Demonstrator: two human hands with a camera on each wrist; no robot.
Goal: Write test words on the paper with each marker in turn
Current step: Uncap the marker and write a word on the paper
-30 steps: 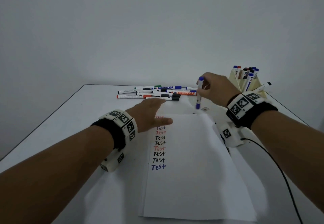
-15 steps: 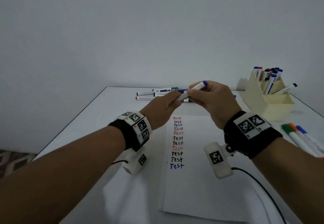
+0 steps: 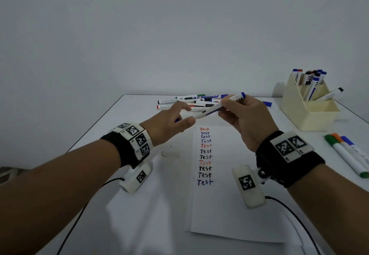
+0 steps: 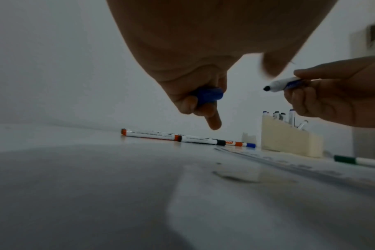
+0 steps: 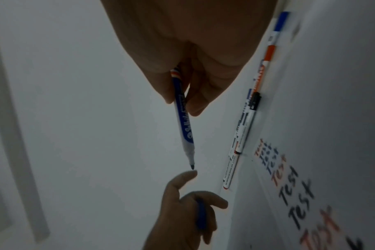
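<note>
eleven test words already down the paper (image 3: 229,204), last one blue. half a second back both hands met on one capped blue marker; now pulled apart, cap off. right hand (image 3: 247,120) pinches the blue marker (image 3: 219,106) by its barrel, held above the far end of the paper, bare dark tip (image 4: 267,88) pointing left toward the left hand. left hand (image 3: 169,123) curls its fingers round the blue cap (image 4: 208,96), forefinger sticking out, just left of the tip and clear of it. means uncapping is done and, by my reading, writing the next word below the blue one comes next. used markers (image 3: 187,103) lie on the far tabletop (image 3: 119,134), more stand in the cream holder (image 3: 307,115) at far right.
</note>
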